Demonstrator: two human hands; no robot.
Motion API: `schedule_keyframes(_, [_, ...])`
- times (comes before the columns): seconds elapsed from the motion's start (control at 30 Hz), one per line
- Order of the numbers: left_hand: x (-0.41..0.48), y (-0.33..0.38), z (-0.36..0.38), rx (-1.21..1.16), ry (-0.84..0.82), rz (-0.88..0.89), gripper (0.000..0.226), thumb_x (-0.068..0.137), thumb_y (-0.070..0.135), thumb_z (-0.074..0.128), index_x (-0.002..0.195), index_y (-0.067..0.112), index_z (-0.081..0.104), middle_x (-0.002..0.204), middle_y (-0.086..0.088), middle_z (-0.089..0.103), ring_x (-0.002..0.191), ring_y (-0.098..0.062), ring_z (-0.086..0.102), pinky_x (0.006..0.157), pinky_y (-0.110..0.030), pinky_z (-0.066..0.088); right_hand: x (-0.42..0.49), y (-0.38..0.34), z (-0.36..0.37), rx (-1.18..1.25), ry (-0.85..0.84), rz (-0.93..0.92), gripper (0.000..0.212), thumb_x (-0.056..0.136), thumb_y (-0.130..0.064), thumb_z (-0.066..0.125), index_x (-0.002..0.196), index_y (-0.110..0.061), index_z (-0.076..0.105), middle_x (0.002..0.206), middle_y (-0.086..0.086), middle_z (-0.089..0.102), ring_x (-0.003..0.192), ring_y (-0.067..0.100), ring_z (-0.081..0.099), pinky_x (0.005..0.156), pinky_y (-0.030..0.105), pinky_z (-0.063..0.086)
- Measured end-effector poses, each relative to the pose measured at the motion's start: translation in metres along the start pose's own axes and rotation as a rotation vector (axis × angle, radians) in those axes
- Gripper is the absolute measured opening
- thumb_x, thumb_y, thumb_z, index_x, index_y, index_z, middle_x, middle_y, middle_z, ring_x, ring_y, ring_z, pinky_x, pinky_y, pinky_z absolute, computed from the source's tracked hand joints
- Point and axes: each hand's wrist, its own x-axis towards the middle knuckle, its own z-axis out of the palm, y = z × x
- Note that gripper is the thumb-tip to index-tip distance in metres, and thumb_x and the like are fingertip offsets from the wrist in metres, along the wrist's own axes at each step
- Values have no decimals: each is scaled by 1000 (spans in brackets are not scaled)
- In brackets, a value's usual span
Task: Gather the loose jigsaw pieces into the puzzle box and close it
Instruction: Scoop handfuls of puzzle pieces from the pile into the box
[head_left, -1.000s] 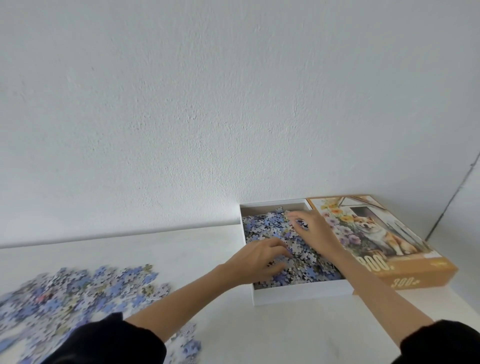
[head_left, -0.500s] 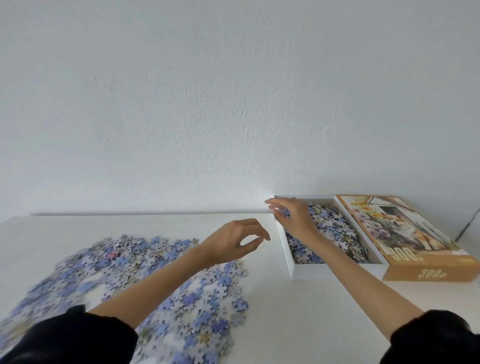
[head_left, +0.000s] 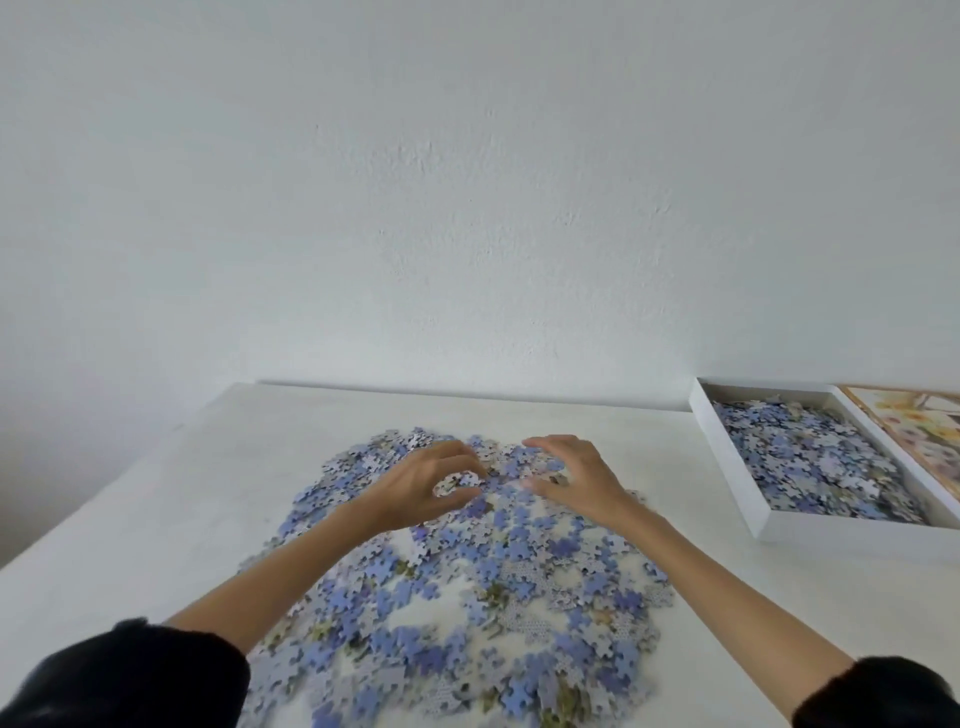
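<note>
half a second ago my right hand (head_left: 576, 480) was reaching at the left rim of the puzzle box (head_left: 841, 535) and my left hand (head_left: 421, 488) was hanging above the near edge of the heap; now both are coming down side by side on the far part of the loose jigsaw pieces (head_left: 467, 597) spread over the bench (head_left: 156, 519), and the box is sitting well apart at the right edge of view. my left fingers are curling narrow, thumb below and fingertips above a small clump of pieces, though i cannot tell whether they are gripping it. my right fingers are arching wide, palm down, on the pieces. the box is lying open, part-filled with blue pieces (head_left: 810, 462), its lid (head_left: 914, 441) just beside it showing only a flower print. my black sleeves (head_left: 130, 675) are framing the bottom corners.
</note>
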Motion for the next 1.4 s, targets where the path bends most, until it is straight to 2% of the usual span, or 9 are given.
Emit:
schedule_keyframes(0.1, [-31,-39,-3,43,-28,-182,68,79,78,28,123,31,51,135,1,41,119,-11,43,101,-42,40,7,-7,25,-35,-45,70,87,62,-86,34,137,-44,26,152,0,10,140,21,7,112,48,15])
schedule_keyframes(0.2, [-54,-66,-9,16,3,-362,83,69,88,18,128,35,44,141,0,32,127,-18,37,106,-47,32,17,-7,37,-84,0,131,102,51,-94,17,139,-42,22,154,0,5,141,21,3,114,48,10])
schedule_keyframes(0.37, [-69,-104,-17,-42,61,-659,117,52,96,-1,142,28,29,151,-8,21,138,-24,21,110,-50,18,35,-8,45,-126,-36,188,89,69,-85,19,142,-34,23,153,2,16,140,20,12,113,44,12])
schedule_keyframes(0.53, [-71,-106,-7,-148,22,-470,92,70,86,8,140,29,27,145,-3,32,128,-14,33,107,-38,26,29,-15,58,-163,5,76,104,57,-92,9,137,-31,36,142,-4,36,131,13,30,107,34,25])
schedule_keyframes(0.7, [-66,-113,-8,-281,147,-361,87,75,84,19,135,24,37,133,5,41,111,-7,48,96,-36,43,29,-24,62,25,274,5,25,88,-36,55,110,-26,61,112,-5,59,100,10,57,82,30,50])
schedule_keyframes(0.8, [-53,-127,-16,-360,261,-412,92,70,87,21,130,21,44,129,3,46,111,-7,48,94,-31,40,50,-23,53,70,408,27,15,88,-21,57,101,-25,64,105,-6,61,94,12,60,73,24,49])
schedule_keyframes(0.93, [-27,-145,-18,-429,132,-466,104,62,93,19,137,23,38,141,-1,40,125,-15,40,106,-39,31,86,-19,49,-31,89,91,35,93,-36,47,126,-27,48,131,-2,50,120,16,46,101,38,37])
schedule_keyframes(1.17, [13,-137,-4,-413,-109,-409,109,60,93,13,145,27,26,152,2,26,138,-15,23,111,-39,15,119,-32,73,-86,-127,122,46,97,-38,34,141,-25,30,148,0,28,136,16,22,108,37,22])
schedule_keyframes(1.4, [7,-118,1,-494,-136,-286,38,98,35,36,132,24,47,132,21,42,120,3,37,93,-3,23,103,-34,86,-100,-131,12,44,98,-29,36,141,-20,32,147,-3,29,135,12,22,111,32,18])
